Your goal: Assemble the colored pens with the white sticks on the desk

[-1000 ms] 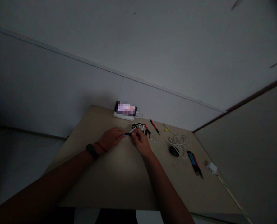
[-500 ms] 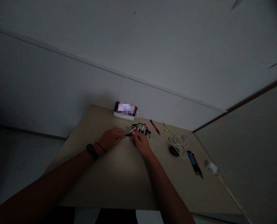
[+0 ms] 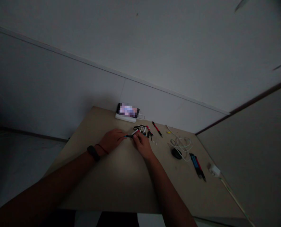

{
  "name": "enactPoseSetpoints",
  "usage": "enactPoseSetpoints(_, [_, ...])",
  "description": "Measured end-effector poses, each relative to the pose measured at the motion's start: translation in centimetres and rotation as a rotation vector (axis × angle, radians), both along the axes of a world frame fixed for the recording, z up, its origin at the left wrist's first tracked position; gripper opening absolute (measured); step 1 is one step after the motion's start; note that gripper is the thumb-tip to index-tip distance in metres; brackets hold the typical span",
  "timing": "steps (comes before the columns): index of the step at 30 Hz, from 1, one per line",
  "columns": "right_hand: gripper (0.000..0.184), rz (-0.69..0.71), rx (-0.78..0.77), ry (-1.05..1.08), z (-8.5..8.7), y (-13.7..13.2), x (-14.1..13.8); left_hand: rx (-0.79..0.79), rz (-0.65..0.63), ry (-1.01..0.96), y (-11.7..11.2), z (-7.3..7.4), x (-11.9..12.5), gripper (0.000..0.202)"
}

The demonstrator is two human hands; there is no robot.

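Observation:
Between my hands lies a thin pen [image 3: 128, 136], blue toward the left and black toward the right. My left hand [image 3: 112, 139] is closed, its fingertips pinching the blue end. The fingers of my right hand [image 3: 142, 145] are closed around the black end, hiding part of it. Just beyond the right fingers is a pile of pen parts [image 3: 143, 128] in black, white and red; some of it is covered by that hand. A few small white pieces [image 3: 155, 142] lie to the right of the pile.
A phone [image 3: 128, 110] leans against the wall on a white block [image 3: 125, 118]. To the right lie a red and black pen [image 3: 157, 129], a coiled white cable [image 3: 181, 143], a black mouse [image 3: 176, 153], several blue and red pens [image 3: 197, 166] and a white plug [image 3: 214, 170].
My right hand has shifted very slightly left, closer to my left hand. Both hands keep their hold on the pen, and the other things on the table stay put.

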State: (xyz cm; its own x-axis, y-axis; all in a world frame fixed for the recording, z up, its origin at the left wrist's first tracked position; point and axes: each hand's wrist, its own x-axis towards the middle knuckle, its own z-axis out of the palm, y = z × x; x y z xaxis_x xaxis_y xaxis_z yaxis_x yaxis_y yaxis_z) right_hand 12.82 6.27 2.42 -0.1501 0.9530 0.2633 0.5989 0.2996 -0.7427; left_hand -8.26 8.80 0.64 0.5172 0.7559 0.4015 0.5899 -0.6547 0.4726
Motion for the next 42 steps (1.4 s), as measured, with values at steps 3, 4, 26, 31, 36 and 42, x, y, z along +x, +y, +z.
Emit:
enactPoseSetpoints(3, [0.037, -0.016, 0.001, -0.014, 0.0, 0.0, -0.2, 0.009, 0.005, -0.001, 0.1, -0.1, 0.0, 0.027])
enactPoseSetpoints(4, [0.037, -0.022, 0.000, -0.008, 0.0, 0.0, -0.3, 0.014, 0.006, -0.005, 0.1, -0.1, 0.0, 0.027])
enactPoseSetpoints(26, [0.041, -0.074, -0.076, 0.202, -0.9, 0.2, -1.0, 0.147, 0.057, -0.057, 0.2, -0.2, 0.0, 0.025])
enactPoseSetpoints(31, [0.035, -0.021, -0.056, 0.116, -0.7, 0.2, -0.6, 0.143, 0.063, -0.044, 0.2, -0.2, 0.0, 0.024])
enactPoseSetpoints(36, [0.035, -0.010, -0.047, 0.072, -0.7, -0.1, -0.9, 0.150, 0.047, -0.040, 0.4, -0.3, 0.0, 0.023])
enactPoseSetpoints(42, [0.038, -0.049, -0.021, 0.094, -1.1, 0.2, -1.3, 0.168, 0.054, -0.074, 0.5, -0.2, -0.2, 0.021])
